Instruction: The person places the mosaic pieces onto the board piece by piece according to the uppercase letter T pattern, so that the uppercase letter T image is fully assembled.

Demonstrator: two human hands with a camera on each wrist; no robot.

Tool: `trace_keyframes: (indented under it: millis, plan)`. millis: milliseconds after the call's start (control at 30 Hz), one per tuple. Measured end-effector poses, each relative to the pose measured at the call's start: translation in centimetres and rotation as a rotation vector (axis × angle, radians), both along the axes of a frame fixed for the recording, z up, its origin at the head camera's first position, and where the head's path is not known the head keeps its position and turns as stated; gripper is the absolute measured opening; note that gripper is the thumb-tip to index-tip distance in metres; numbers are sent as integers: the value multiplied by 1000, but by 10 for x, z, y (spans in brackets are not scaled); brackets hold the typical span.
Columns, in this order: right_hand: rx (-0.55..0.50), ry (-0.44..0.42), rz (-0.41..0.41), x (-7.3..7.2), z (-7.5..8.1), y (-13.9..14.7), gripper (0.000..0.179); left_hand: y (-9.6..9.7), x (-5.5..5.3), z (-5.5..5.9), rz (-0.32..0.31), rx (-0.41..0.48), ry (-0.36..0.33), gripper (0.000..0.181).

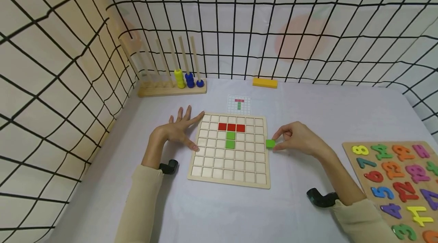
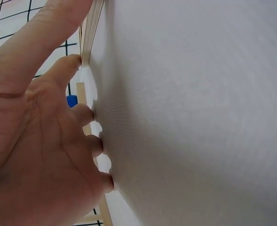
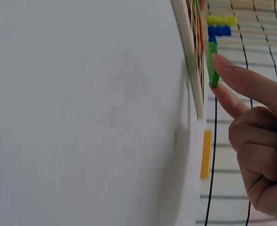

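A square wooden grid board [image 1: 222, 165] lies mid-table. Three red tiles [image 1: 231, 127] form a row in it, and two green tiles [image 1: 230, 140] sit below the middle one. My left hand [image 1: 176, 131] is spread at the board's left side, thumb and index finger touching its edge; the left wrist view shows the other fingertips on the tablecloth. Between thumb and index finger, my right hand [image 1: 297, 139] pinches a green square tile [image 3: 213, 66] at the board's right edge. Behind the board lies a pattern card [image 1: 239, 105] with a red and green T.
A wooden peg abacus [image 1: 171, 90] with yellow and blue beads stands at the back left. The yellow block [image 1: 265, 83] lies near the back mesh. On the right is a puzzle board of colourful numbers [image 1: 356, 151]. Black wire mesh [image 1: 236, 32] encloses the table.
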State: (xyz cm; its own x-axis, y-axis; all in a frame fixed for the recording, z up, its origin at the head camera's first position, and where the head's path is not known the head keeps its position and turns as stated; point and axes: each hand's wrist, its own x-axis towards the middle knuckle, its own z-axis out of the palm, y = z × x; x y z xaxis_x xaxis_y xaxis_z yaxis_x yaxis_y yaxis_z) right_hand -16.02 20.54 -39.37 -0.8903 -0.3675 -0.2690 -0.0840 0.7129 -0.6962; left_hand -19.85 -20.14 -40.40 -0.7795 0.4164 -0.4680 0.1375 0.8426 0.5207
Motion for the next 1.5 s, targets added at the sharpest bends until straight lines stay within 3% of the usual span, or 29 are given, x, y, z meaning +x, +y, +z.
trace_keyframes:
  millis: [300,600,933,1500]
  plan:
    - [-77,-36,48,8,4,-63,26,1,0,1,5,2,0,132]
    - [-62,-39,60,15,0,-105,24,3,0,2,-2,-1,-7,131]
    - [17,26,67,20,-1,-120,24,2,1,2,8,-16,-2,131]
    - [-13,53,25,20,-6,-120,22,2,1,0,3,-3,-3,131]
